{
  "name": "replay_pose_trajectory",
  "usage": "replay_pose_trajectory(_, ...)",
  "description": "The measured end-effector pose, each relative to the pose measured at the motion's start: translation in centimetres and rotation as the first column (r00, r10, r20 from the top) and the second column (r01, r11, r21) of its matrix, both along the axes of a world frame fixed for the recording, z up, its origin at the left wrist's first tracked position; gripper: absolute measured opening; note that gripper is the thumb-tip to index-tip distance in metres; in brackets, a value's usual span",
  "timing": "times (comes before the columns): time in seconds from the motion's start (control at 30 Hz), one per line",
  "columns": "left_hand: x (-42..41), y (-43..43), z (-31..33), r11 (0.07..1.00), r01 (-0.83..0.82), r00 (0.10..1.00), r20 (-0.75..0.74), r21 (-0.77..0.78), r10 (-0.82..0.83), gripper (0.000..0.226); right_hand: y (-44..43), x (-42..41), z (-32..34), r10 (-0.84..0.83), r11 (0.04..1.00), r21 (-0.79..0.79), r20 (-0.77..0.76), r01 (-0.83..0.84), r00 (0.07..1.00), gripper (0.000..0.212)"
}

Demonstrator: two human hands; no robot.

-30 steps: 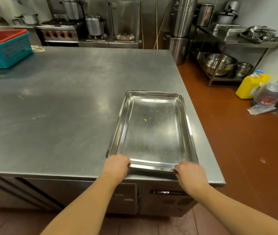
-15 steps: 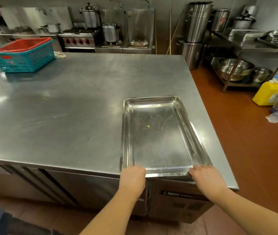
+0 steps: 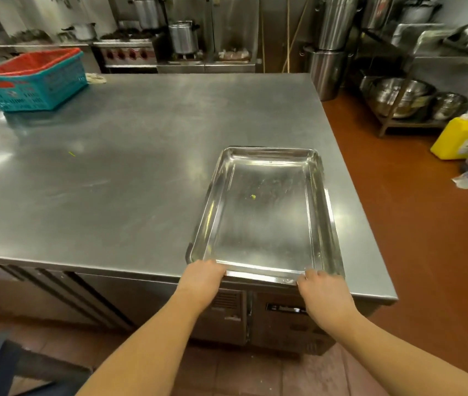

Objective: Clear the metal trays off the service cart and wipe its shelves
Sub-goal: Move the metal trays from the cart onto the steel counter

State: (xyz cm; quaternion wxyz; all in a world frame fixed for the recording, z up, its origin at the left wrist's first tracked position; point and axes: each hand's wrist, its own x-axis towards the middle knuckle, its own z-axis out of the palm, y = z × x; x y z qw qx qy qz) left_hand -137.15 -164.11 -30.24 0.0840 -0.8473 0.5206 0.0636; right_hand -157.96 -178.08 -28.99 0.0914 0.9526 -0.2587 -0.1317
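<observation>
Your tray [image 3: 267, 232] lies at the near right corner of the tabletop [image 3: 141, 172], its short rim along the near edge and its length running away from you. Your left hand [image 3: 202, 277] grips the near left corner of that rim and your right hand [image 3: 322, 292] grips the near right corner, fingers curled on the metal.

Expect thin, stiff sheet steel: light for its size, rigid enough not to sag, but smooth and slick, with a narrow rolled lip as the only real purchase. Two hands on one short rim will probably let the far end dip, so the long sides look like the steadier hold. A second edge seems to show along its right side; you cannot tell whether another tray is nested beneath. A small green scrap [image 3: 253, 196] sits loose inside.

The tabletop is bare brushed steel, so the tray should slide easily. A teal basket [image 3: 33, 87] stands at the far left corner. Right of you are a red floor [image 3: 415, 238], a yellow jug [image 3: 461, 135] and a rack of bowls [image 3: 401, 95].
</observation>
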Motion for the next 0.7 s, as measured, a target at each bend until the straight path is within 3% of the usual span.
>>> replay_pose_trajectory(0.17,2.5,-0.8,0.0,0.999,0.032,0.999,-0.006,-0.021,-0.033,0.022,-0.8,0.9,-0.5,0.066,0.998,-0.014,0.001,-0.066,0.998,0.042)
replay_pose_trajectory(0.4,1.7,-2.3,-0.5,0.989,0.054,0.998,0.031,-0.141,-0.05,0.02,-3.6,1.9,-0.4,-0.037,0.998,-0.051,0.044,0.039,0.998,0.023)
replay_pose_trajectory(0.7,2.2,-2.3,-2.1,0.951,0.053,0.994,-0.074,-0.304,-0.079,0.013,-2.7,2.7,-0.2,-0.169,0.98,-0.093,0.055,0.173,0.984,0.021)
